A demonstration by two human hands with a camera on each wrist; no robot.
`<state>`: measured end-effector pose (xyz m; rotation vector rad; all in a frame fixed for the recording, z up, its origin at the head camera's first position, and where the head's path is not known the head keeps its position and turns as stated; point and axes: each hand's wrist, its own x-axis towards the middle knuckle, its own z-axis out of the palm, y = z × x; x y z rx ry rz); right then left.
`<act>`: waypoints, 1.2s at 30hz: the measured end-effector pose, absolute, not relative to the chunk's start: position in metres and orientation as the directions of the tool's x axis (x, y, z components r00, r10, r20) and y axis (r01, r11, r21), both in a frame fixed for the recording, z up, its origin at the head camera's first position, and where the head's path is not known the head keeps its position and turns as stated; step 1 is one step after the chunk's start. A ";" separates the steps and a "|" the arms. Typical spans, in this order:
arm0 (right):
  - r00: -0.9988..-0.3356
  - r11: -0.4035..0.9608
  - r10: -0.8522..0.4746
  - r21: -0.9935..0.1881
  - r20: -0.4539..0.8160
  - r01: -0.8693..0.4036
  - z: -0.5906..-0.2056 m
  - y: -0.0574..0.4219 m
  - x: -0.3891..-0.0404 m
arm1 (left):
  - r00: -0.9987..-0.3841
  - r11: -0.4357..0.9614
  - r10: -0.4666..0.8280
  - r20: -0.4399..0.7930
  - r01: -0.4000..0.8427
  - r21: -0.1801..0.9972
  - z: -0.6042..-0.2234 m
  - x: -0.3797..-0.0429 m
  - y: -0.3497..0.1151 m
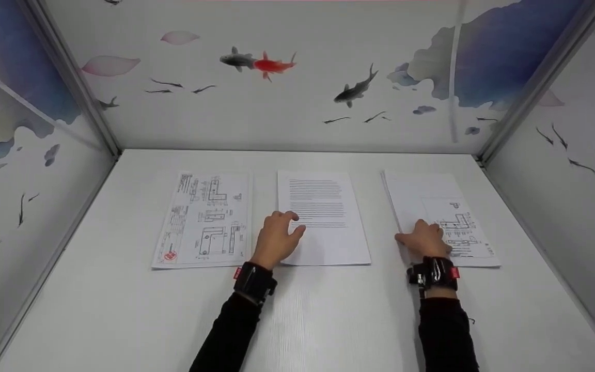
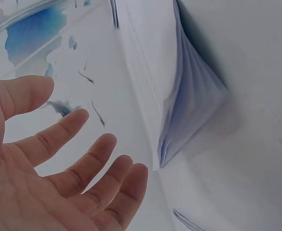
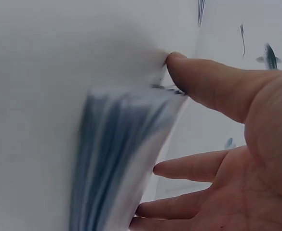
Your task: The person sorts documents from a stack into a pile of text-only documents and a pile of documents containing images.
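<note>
Three stacks of paper lie side by side on a white table. My left hand (image 1: 277, 238) is over the near left part of the middle stack (image 1: 328, 245), whose top sheet carries printed lines of text. In the left wrist view its fingers (image 2: 95, 159) are spread and loosely bent, apart from the paper, with nothing between them. My right hand (image 1: 424, 238) rests at the left side of the right stack (image 1: 416, 188), topped by a technical drawing. In the right wrist view its thumb reaches the stack's edge (image 3: 121, 154) and the straight fingers (image 3: 179, 204) touch the paper.
At left lies another paper stack (image 1: 168, 235) with a technical drawing and a red round stamp on top. Walls printed with fish and petals (image 1: 277, 113) enclose the table's back and sides. The white tabletop (image 1: 328, 315) extends toward me.
</note>
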<state>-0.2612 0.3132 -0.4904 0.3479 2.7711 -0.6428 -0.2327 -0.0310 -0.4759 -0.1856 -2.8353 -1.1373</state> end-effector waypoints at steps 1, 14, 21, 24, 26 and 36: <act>-0.936 0.871 0.153 -0.405 -0.317 0.280 -0.489 0.315 -0.261 | -0.989 0.715 0.086 0.121 0.146 0.684 -0.476 -0.233 -0.031; -0.985 0.811 0.127 -0.559 -0.116 0.171 -0.482 0.328 -0.257 | -0.986 0.673 0.140 0.088 0.160 0.722 -0.475 -0.232 -0.030; -0.991 0.848 0.118 -0.526 0.062 0.068 -0.484 0.325 -0.256 | -0.986 0.646 0.155 0.068 0.153 0.748 -0.471 -0.230 -0.032; -0.992 0.853 0.121 -0.515 0.042 0.082 -0.483 0.325 -0.256 | -0.986 0.646 0.158 0.050 0.141 0.750 -0.470 -0.230 -0.033; -0.991 0.856 0.133 -0.506 0.017 0.107 -0.482 0.324 -0.256 | -0.986 0.645 0.162 0.039 0.136 0.752 -0.469 -0.230 -0.034; -0.971 0.800 0.223 -0.554 -0.084 0.231 -0.482 0.317 -0.258 | -0.983 0.652 0.181 0.031 0.144 0.744 -0.471 -0.230 -0.037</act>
